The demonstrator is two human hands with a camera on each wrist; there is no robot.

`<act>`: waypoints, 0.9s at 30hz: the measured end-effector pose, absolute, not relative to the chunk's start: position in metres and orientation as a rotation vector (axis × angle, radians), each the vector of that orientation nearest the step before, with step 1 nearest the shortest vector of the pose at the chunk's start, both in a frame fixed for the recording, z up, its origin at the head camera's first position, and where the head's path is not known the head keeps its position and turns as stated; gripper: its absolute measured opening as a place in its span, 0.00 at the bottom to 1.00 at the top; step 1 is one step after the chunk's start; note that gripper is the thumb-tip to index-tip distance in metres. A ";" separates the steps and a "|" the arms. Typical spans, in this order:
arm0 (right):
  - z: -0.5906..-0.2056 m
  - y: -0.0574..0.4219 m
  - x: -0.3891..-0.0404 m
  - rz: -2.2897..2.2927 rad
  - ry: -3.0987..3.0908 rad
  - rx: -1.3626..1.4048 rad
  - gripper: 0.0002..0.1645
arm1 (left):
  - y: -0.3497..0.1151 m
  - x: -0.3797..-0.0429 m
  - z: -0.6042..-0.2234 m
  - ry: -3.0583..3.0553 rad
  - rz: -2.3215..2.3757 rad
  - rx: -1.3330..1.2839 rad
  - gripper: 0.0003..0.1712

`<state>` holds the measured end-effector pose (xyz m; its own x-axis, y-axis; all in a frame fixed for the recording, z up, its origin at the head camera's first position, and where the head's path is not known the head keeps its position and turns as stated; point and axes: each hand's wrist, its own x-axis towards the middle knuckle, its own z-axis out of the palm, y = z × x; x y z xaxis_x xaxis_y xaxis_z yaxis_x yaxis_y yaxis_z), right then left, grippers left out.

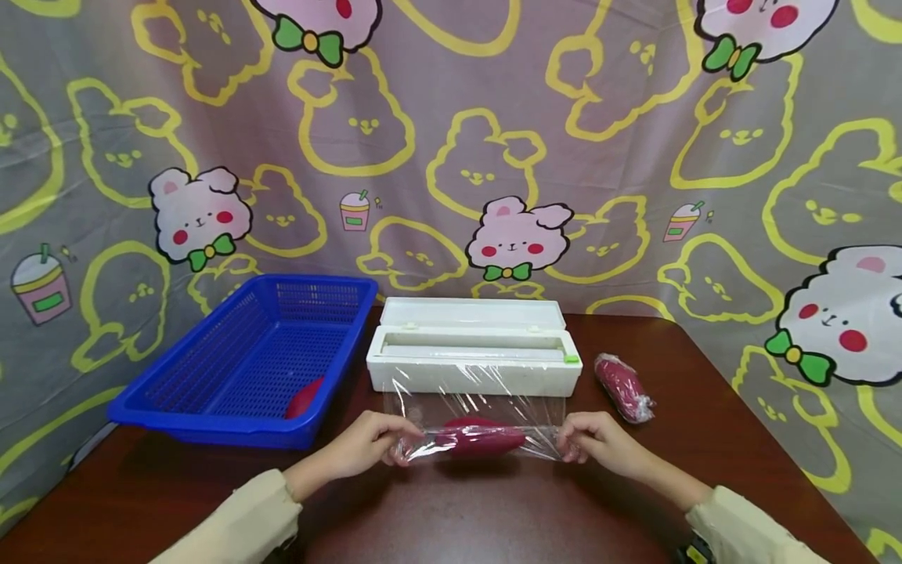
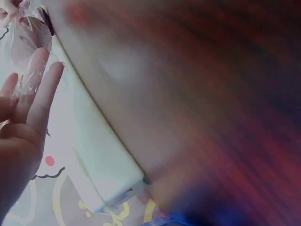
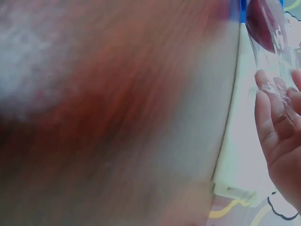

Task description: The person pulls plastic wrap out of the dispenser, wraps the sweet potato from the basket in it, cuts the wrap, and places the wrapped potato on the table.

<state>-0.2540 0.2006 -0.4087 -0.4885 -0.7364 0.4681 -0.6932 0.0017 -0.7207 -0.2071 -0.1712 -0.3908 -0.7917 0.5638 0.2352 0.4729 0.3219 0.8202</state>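
Observation:
A sheet of clear cling film [image 1: 479, 399] stretches forward from a white cling film dispenser [image 1: 472, 377], whose lid stands raised. A smooth, dark red oblong thing [image 1: 482, 440], its exact kind unclear, lies in the film's near part. My left hand [image 1: 373, 440] pinches the film's left edge, and my right hand [image 1: 595, 440] pinches the right edge. In the left wrist view the film bunches at the fingers of the left hand [image 2: 26, 103]. From the right wrist, the red thing [image 3: 267, 23] shows through the film beyond the right hand [image 3: 282, 122].
At the left stands a blue perforated basket [image 1: 211, 424] with a red thing [image 1: 305, 399] inside it. A film-wrapped red oblong thing [image 1: 623, 388] lies right of the dispenser. Behind the brown table [image 1: 465, 517] hangs a patterned cloth [image 1: 437, 94].

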 end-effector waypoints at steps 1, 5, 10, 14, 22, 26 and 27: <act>-0.408 0.200 -0.255 -1.516 2.197 -1.583 0.17 | -0.171 -0.208 -0.390 2.505 1.475 0.981 0.17; -0.405 0.197 -0.255 -1.437 2.225 -1.549 0.18 | -0.168 -0.214 -0.389 2.664 1.357 1.088 0.14; -0.406 0.192 -0.256 -1.305 2.397 -1.494 0.16 | -0.162 -0.221 -0.391 2.878 1.035 1.207 0.22; -0.405 0.183 -0.257 -1.133 2.582 -1.523 0.25 | -0.153 -0.221 -0.388 3.013 0.733 1.137 0.34; -0.400 0.168 -0.261 -0.747 2.968 -1.552 0.22 | -0.140 -0.225 -0.389 3.364 0.295 1.083 0.16; -0.399 0.166 -0.266 -0.849 3.058 -1.718 0.18 | -0.138 -0.229 -0.385 3.346 0.454 0.977 0.08; -0.398 0.167 -0.268 -0.887 3.057 -1.749 0.18 | -0.138 -0.229 -0.382 3.313 0.520 0.938 0.07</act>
<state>-0.2681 0.1667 -0.3984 -0.4457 -0.6479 0.6177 -0.8778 0.4515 -0.1599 -0.2295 -0.1382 -0.3822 -0.8016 0.4475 0.3964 0.5475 0.8159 0.1861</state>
